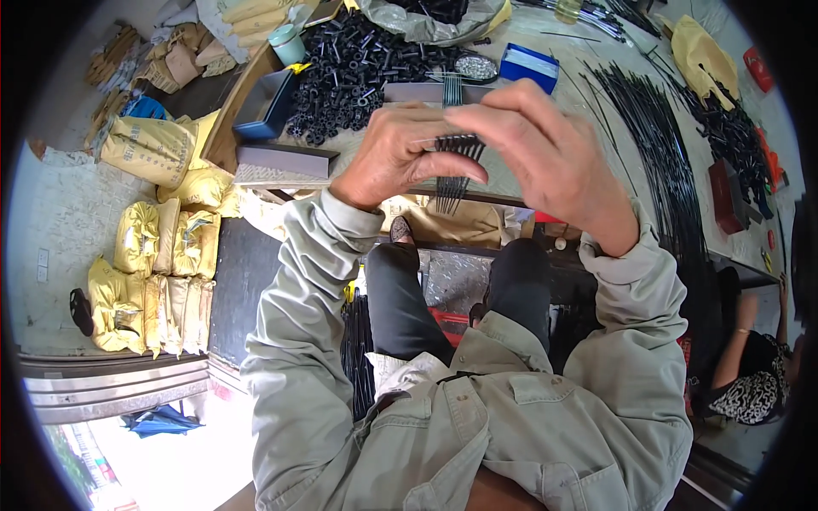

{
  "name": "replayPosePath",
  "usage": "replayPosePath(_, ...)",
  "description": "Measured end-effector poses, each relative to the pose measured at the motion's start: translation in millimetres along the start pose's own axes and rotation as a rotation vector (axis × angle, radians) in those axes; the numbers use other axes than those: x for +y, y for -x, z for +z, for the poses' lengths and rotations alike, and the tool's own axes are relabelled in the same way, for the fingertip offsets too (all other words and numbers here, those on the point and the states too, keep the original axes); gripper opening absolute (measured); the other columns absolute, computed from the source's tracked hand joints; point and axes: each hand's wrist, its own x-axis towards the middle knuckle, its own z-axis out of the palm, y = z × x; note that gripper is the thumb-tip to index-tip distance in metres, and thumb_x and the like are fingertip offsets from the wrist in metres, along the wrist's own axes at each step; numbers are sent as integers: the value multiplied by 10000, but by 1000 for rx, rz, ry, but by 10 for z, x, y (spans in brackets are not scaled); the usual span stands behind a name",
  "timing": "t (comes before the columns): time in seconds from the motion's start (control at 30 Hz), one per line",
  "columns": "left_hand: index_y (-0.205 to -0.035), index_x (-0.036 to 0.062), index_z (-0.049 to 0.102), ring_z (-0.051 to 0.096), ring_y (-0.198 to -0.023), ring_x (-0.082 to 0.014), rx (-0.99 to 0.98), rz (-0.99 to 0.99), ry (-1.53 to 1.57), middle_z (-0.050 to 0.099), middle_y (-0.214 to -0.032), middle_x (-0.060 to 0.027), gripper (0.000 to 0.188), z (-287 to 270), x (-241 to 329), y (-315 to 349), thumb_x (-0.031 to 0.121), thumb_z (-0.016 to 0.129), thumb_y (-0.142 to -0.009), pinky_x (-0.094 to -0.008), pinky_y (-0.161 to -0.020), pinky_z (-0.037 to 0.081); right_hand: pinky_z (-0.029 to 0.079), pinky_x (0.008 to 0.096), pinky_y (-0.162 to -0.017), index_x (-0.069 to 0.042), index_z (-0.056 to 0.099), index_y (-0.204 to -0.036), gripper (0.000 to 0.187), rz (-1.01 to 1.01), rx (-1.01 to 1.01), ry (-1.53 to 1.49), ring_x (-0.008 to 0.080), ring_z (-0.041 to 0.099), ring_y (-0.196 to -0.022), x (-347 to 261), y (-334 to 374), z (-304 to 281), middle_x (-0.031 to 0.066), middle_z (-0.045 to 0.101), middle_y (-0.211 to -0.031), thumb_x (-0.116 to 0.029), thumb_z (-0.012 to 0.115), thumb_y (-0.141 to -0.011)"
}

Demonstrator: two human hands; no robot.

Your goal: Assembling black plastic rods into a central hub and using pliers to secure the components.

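In front of my chest, over the near edge of the workbench, both hands meet at a row of thin dark rods (452, 194) with small black pieces across their middle. My left hand (396, 153) is closed on it, thumb below and fingers above, the rods fanned side by side. From the right, my right hand (545, 153) arches over with bent fingers, its fingertips at the upper side of the black pieces. The rods' upper ends point away across the bench, and the lower ends hang below my left thumb.
Behind my hands lies a heap of small black tubular parts (341, 72). Around it are a blue tray (262, 106), a blue box (530, 70) and a lidded cup (287, 44). Long black rods (656, 153) lie to the right. Yellow sacks (153, 149) stand left; another person (754, 375) sits right.
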Motion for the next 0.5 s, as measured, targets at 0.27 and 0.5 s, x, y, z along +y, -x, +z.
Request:
replayPosePath(0.27, -1139, 185, 553, 444, -1141, -234, -141, -23, -599, 532, -1176, -49, 584, 536, -365, 453, 418, 701, -625, -432, -984, 285, 403, 264, -496, -92, 593, -820, 155, -102, -256, 125, 131, 516, -588, -169, -150, -148, 2, 523, -779, -107, 641, -673)
replayPosePath(0.5, -1162, 190, 492, 357, -1234, -238, -62, -61, -752, 493, -1229, -56, 649, 1056, -437, 728, 322, 728, -573, -420, -1035, 220, 361, 262, -494, -125, 606, -764, 131, -18, -707, -116, 121, 493, -559, -743, 154, -869, -2, 526, -754, -140, 655, -643)
